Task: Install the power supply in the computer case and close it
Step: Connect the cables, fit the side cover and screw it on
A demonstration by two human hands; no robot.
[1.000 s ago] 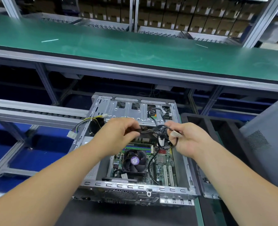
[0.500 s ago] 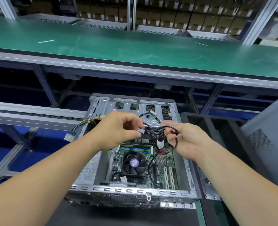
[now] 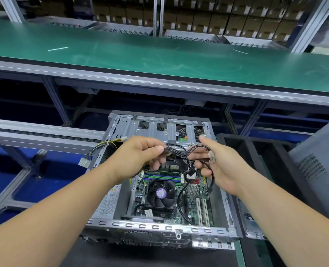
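An open metal computer case [image 3: 159, 227] lies flat in front of me, its motherboard and black CPU fan [image 3: 160, 193] showing. The power supply [image 3: 106, 203] sits in the case's left side, its label facing up, mostly under my left arm. Above the board I hold a bundle of black power cables [image 3: 185, 153]. My left hand [image 3: 140, 157] pinches a black connector at the bundle's left end. My right hand [image 3: 217, 162] has the cables and a white connector looped across its half-open fingers. A yellow-and-black cable [image 3: 98, 149] with a white plug hangs over the case's left wall.
A grey side panel [image 3: 317, 166] leans at the right, behind a black foam tray [image 3: 256, 147]. A green conveyor belt [image 3: 159, 56] runs across the back, with a roller rail [image 3: 44, 135] at the left. Cardboard boxes are stacked far behind.
Both hands have risen a little and moved apart, stretching the black cable bundle between them. My right hand's fingers have loosened and its forefinger now points up.
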